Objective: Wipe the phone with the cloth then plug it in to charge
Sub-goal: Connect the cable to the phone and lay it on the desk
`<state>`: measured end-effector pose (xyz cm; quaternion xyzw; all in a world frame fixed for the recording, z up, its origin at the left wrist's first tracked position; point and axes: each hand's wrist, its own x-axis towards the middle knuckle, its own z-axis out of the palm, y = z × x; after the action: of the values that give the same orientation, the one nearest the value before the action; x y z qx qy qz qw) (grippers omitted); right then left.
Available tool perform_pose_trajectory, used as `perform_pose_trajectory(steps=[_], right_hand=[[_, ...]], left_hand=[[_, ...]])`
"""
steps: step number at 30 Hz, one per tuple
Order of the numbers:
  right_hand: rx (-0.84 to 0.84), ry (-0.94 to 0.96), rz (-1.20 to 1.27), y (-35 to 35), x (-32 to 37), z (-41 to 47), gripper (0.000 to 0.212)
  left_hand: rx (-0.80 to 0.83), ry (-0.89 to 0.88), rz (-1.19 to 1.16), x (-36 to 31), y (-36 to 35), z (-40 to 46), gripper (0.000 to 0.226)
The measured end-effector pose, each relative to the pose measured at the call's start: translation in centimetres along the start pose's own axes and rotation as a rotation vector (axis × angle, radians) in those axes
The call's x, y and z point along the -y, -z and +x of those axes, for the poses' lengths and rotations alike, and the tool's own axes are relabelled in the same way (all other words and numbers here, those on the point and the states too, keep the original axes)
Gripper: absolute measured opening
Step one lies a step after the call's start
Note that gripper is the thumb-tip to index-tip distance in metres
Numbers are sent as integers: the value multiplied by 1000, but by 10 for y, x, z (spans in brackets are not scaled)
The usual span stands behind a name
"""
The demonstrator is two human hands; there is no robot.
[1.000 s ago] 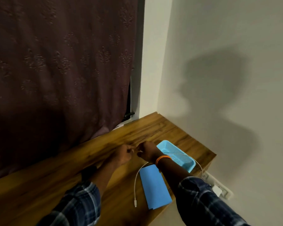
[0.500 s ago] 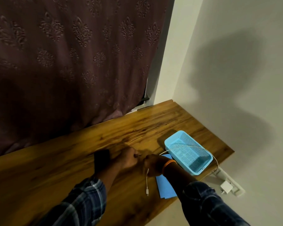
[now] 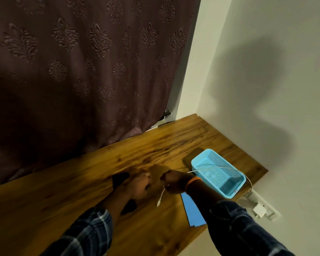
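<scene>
Dark maroon curtain point(image 3: 81, 71) with embossed motifs fills the upper left, hem reaching the back edge of the table point(image 3: 72, 196). White wall point(image 3: 266, 71) on the right, head-shaped shadow on it. Table is wood grain, corner against the wall.

Light blue mesh basket point(image 3: 218, 172) sits near the table's right edge. Blue cloth point(image 3: 192, 213) lies flat at the near edge, just in front of the basket, partly covered by the right forearm. Both sleeves are dark plaid.

Phone point(image 3: 120, 179) is dark, flat on the table under the left hand point(image 3: 138, 187); only its far and near ends show. Left hand is curled on top of it; can't tell if it's really gripping it. Right hand point(image 3: 174, 183), orange band at the wrist, is closed on the white cable point(image 3: 220, 168). The cable runs over the basket to the white adapter point(image 3: 259, 209) in the wall socket; its free plug end point(image 3: 158, 204) dangles below the fist, apart from the phone.
</scene>
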<state>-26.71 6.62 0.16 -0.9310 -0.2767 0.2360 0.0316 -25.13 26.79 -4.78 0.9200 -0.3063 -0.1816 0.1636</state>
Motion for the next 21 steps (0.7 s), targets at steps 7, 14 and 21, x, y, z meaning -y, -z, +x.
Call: perform_pose_trajectory(steps=[7, 14, 21], right_hand=[[-311, -136, 214, 29, 8, -6, 41], [-353, -209, 252, 21, 18, 5, 52], [-322, -227, 224, -4, 28, 12, 21]], left_hand=[[-75, 248, 48, 47, 19, -42, 67], [20, 477, 39, 72, 17, -60, 109], [-41, 665, -400, 82, 21, -48, 121]])
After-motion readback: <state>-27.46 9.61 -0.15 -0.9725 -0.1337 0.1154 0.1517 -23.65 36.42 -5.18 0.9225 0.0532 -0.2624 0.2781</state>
